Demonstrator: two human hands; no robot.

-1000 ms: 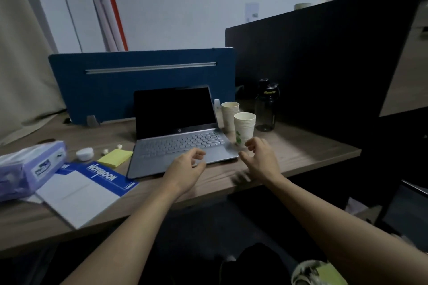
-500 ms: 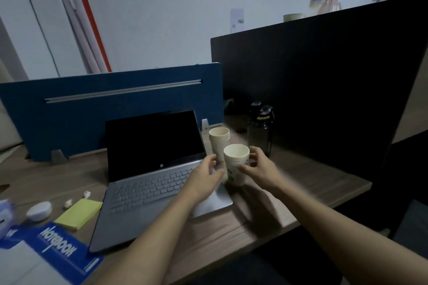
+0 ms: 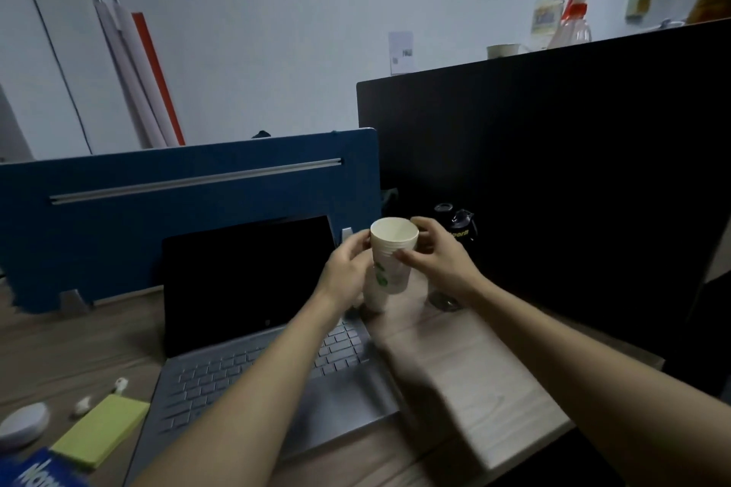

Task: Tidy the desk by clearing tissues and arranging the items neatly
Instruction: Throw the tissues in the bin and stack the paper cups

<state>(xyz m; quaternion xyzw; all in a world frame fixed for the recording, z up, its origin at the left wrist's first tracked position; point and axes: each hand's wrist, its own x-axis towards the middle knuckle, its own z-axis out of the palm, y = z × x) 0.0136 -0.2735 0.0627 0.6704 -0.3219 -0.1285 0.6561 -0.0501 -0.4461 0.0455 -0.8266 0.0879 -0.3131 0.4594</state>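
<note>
Dark bottle (image 3: pixel 459 227): yellow "Sport", partly hidden. Blue notebook (image 3: pixel 39 472) cover: white "No…", cut off.

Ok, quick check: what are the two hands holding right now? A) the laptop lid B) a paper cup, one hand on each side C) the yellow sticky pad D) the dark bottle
B: the left hand and right hand grip the paper cup from either side, raised beside the laptop.

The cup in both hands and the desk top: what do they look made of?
Cup: probably paper, matte off-white with a green print; ridges near the rim suggest several nested. Desk top: wood-grain surface, matte; solid wood or laminate, cannot tell.
</note>
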